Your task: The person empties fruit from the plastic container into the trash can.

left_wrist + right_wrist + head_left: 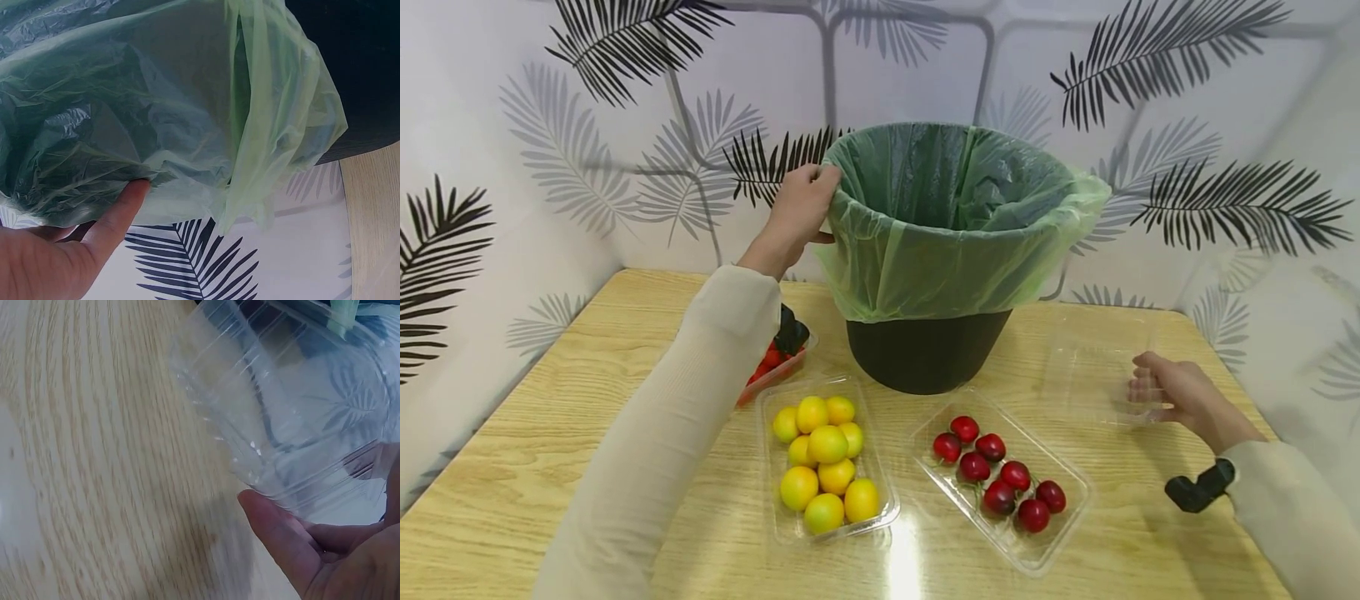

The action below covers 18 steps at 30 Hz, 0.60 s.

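A green translucent trash bag (955, 258) lines a black trash bin (925, 350), its edge folded down over the rim. My left hand (805, 200) grips the bagged rim at the bin's left side; in the left wrist view the thumb (122, 215) lies against the bag. To the right of the bin, my right hand (1183, 396) holds a clear plastic container (1097, 367) by its side, with the container's edge between thumb and fingers. Seen from the right wrist, this container (281, 412) is see-through, with ribbed walls and no fruit in it.
In front of the bin stand a clear tray (883, 500) of small yellow-orange citrus fruits (827, 444) and another clear tray (1060, 542) of red cherries (1015, 475). A tray of red fruit (771, 360) is partly hidden behind my left sleeve. Leaf-patterned walls (880, 75) enclose the wooden table (550, 433).
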### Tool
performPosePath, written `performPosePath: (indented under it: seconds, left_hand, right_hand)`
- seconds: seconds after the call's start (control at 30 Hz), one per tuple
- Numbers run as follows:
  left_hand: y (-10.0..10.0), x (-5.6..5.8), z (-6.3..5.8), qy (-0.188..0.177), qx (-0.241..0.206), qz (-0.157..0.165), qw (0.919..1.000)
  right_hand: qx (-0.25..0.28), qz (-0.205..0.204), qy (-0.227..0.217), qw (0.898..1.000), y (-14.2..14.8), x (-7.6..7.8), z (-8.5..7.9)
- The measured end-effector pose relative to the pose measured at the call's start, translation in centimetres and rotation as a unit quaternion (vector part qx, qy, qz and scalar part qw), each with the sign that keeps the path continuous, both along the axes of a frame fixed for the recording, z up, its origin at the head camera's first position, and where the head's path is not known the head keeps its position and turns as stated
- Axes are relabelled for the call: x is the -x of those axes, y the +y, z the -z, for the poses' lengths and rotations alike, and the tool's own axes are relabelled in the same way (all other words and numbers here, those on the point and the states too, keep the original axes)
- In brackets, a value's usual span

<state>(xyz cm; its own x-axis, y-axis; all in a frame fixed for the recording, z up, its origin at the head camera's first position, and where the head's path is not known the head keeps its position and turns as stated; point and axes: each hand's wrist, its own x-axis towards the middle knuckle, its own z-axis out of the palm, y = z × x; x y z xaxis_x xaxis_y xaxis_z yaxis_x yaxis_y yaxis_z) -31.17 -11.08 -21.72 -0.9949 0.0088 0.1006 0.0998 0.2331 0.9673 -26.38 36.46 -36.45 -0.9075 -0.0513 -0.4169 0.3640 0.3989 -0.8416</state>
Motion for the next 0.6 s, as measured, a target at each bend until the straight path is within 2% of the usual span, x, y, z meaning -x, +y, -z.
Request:
performPosePath:
  seconds: [0.13,0.6]
  left_hand:
    - [-0.1,0.0,0.0,0.002,0.0,0.003,1.0]
    - [-0.1,0.1,0.0,0.003,-0.003,0.0,1.0]
  right_hand:
    - [0.013,0.012,-0.011,1.0,0.3,0.1,0.3]
    - [0.003,0.011,-0.025,1.0,0.6,0.4,1.1]
